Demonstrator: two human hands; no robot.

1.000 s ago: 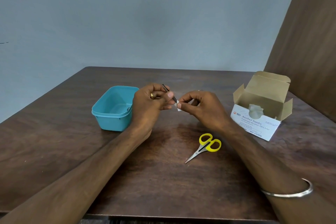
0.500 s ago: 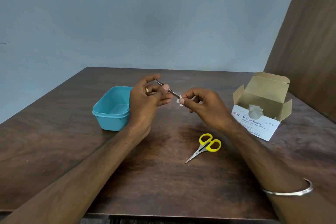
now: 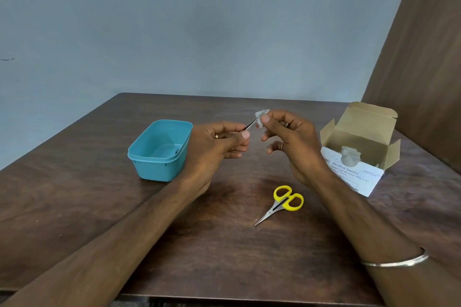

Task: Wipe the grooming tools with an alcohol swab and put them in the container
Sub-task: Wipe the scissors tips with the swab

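Nearest on the counter [image 3: 74,207] lie the scissors [image 3: 282,204], yellow loops far, blades pointing near and left, untouched and probably waiting their turn for a wipe. Above and beyond them the two hands work close together but not touching. The left hand [image 3: 217,144] pinches the near end of a thin metal tool, likely tweezers [image 3: 252,123], between thumb and fingers, so that its far end slants up and right into reach of the other hand. The right hand [image 3: 289,137] pinches the white swab [image 3: 260,117] around that far tip, thumb on the near side, which suits a stroke along the metal. To the left of the left hand sits the teal container [image 3: 159,149], open and near enough for a short drop; a small dark thing shows inside it, too small to name. At the far right stands the swab box [image 3: 354,154], flaps open, a white tuft showing in its slot.

Against half a second ago, the right hand has risen and the swab sits higher and farther right, now at the tool's tip; the tool tilts up to the right where it then sloped down to the right. The scissors, container and box have not moved.
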